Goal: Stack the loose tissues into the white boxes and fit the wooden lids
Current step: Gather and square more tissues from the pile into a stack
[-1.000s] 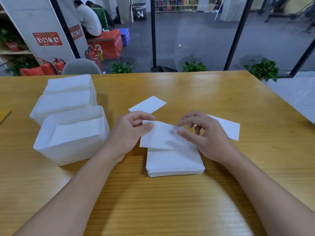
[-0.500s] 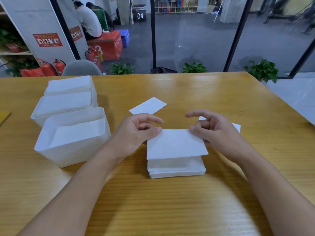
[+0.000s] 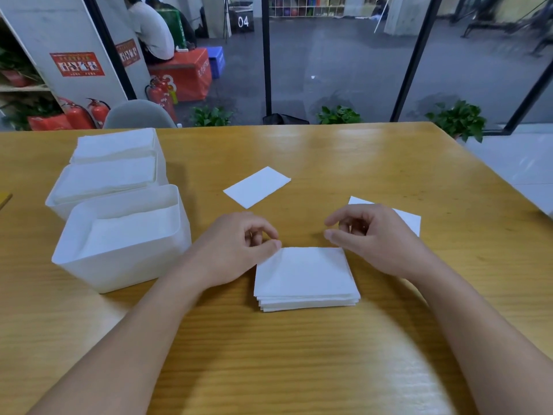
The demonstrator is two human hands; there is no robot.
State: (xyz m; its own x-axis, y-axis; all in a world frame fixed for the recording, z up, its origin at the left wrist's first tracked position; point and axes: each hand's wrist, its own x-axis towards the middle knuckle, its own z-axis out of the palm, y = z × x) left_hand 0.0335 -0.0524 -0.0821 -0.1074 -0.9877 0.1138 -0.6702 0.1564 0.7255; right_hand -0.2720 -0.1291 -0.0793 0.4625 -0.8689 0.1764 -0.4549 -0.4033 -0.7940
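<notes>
A stack of white tissues (image 3: 305, 277) lies on the wooden table (image 3: 329, 354) in front of me, its top sheet flat. My left hand (image 3: 236, 250) sits at the stack's far left corner; the thumb tip touches that corner and the fingers are loosely curled. Just past the far right corner hovers my right hand (image 3: 377, 238), loosely curled and holding nothing. One loose tissue (image 3: 257, 187) lies beyond the hands, and another (image 3: 410, 220) is partly hidden behind my right hand. Three white boxes stand at the left: near (image 3: 119, 265), middle (image 3: 59, 202) and far (image 3: 160, 163), each with tissues inside.
A thin yellowish edge (image 3: 4, 199) shows at the frame's left border; what it is I cannot tell. A grey chair back (image 3: 137, 115) stands behind the table's far edge. The table's right edge (image 3: 508, 187) runs diagonally toward me.
Both hands carried a single tissue over the stack and laid it flat on top. The right hand has since let go and lifted slightly away.
</notes>
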